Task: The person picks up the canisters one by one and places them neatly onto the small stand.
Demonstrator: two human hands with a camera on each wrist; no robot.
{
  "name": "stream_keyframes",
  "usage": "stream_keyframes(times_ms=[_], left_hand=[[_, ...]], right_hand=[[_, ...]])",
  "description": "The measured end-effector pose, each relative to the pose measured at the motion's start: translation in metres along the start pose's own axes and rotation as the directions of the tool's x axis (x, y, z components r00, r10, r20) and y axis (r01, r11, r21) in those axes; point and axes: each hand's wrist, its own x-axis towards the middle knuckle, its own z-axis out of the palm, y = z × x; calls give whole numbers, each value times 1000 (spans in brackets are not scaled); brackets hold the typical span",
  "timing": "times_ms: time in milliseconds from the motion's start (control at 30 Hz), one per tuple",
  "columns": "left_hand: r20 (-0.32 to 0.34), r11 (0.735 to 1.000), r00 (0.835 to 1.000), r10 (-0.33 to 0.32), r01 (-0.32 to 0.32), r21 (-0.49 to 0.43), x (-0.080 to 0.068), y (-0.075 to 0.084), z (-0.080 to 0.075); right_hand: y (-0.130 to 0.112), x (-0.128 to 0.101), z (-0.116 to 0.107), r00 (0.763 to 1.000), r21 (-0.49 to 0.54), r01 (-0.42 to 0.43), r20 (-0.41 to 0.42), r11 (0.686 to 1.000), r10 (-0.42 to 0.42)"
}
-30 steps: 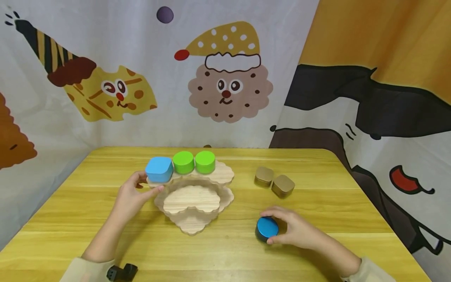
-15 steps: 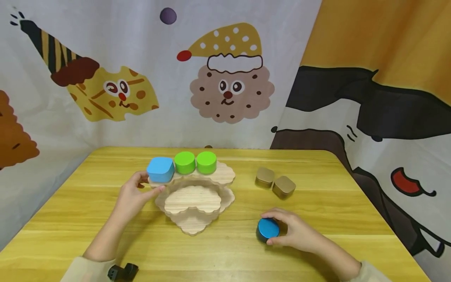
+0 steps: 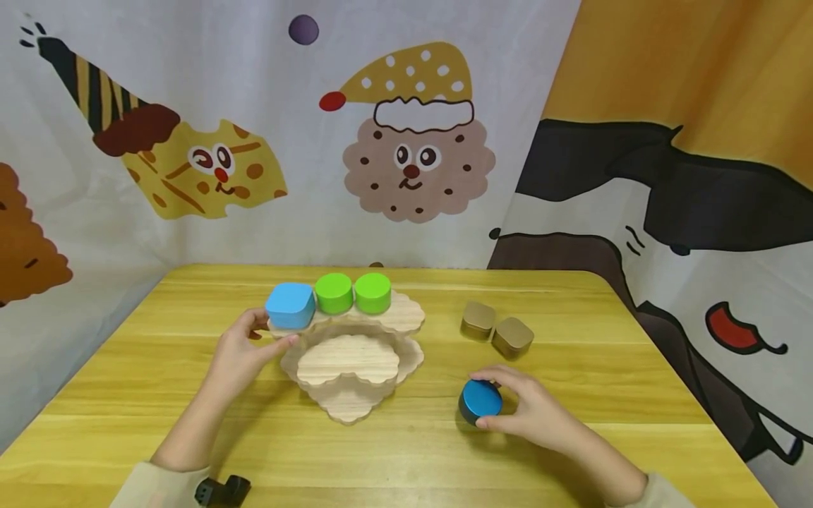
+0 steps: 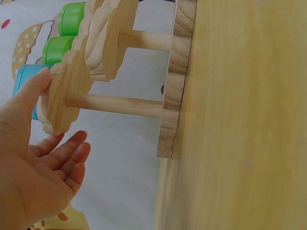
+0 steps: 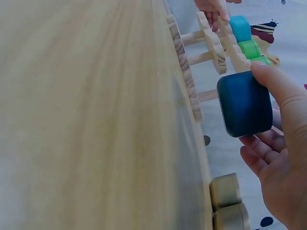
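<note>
My left hand (image 3: 244, 353) pinches the left end of the wooden stand's upper shelf (image 3: 400, 310), thumb at its front edge. In the left wrist view, pegs join the shelves to a thick wooden base (image 4: 175, 86). On the upper shelf stand a light blue rounded-square tin (image 3: 290, 305) and two green round tins (image 3: 333, 293). The lower shelf (image 3: 347, 358) carries nothing. My right hand (image 3: 533, 409) holds a dark blue round tin (image 3: 480, 401) between thumb and fingers, right of the stand. In the right wrist view the tin (image 5: 245, 104) is raised off the table.
Two gold rounded-square tins (image 3: 512, 336) stand side by side behind my right hand. The wooden table (image 3: 406, 466) ends at a curtain (image 3: 254, 240) with cartoon prints. A small black device (image 3: 222, 490) is worn at my left wrist.
My right hand has lifted the dark blue tin a little off the table and tilted it. The left hand keeps its hold on the stand.
</note>
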Motion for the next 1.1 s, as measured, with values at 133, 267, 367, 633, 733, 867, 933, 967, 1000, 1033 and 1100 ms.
stream_keyframes(times_ms=[133,267,367,633,733,867,933,967,1000,1033,1100], left_hand=[[2,1000,1000,0,0,-7,0,1,0],[1,1000,1000,0,0,-14,0,1,0],[0,1000,1000,2,-2,-12,0,0,0],[-3,1000,1000,0,0,-9,0,0,0],[-3,1000,1000,3,-3,-8,0,-1,0],[-4,1000,1000,7,-7,-11,0,-2,0],[-4,1000,1000,7,-7,-11,0,-2,0],[-4,1000,1000,7,-7,-11,0,-1,0],[-4,1000,1000,7,-7,-10,0,-1,0],[-4,1000,1000,6,-6,-9,0,-1,0],[-4,1000,1000,6,-6,-8,0,-1,0]], right_hand=[[-7,5,-1,1000,17,-12,-19,1000,12],[-13,11,-2,999,26,9,-48,1000,-8],[-17,17,-4,998,36,31,-64,999,-29],[-35,32,-8,995,42,34,-97,999,-30],[-41,39,-8,994,48,11,-111,999,-6],[-49,49,-8,990,51,-34,-132,998,41],[-52,55,-8,988,50,-48,-145,998,55],[-53,58,-8,987,48,-53,-151,997,60],[-54,60,-8,986,51,-51,-156,997,58],[-55,63,-8,986,55,-43,-161,998,51],[-58,69,-8,984,66,-33,-174,997,44]])
